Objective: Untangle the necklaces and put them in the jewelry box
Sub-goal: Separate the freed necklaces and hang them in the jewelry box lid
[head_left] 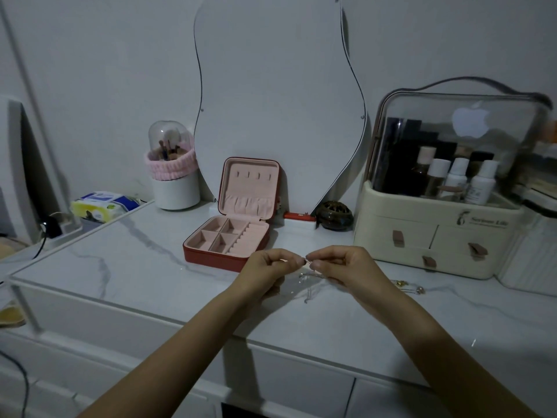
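Above the marbled worktop [126, 267], the left hand [265, 268] and right hand [343, 267] both pinch a thin silver necklace [310, 274] between curled fingertips; its loose strands hang down to the surface between the wrists. Just right of the right hand, gold jewelry [407, 286] lies on the worktop, partly blurred. Behind the hands sits the open red jewelry box [232, 236], pink-lined, its compartments unobstructed. Right of it stands a cream cosmetics organizer [437, 236]. Farther back stand a small dark incense burner [334, 215], a wavy mirror [277, 101] and a brush holder [173, 176].
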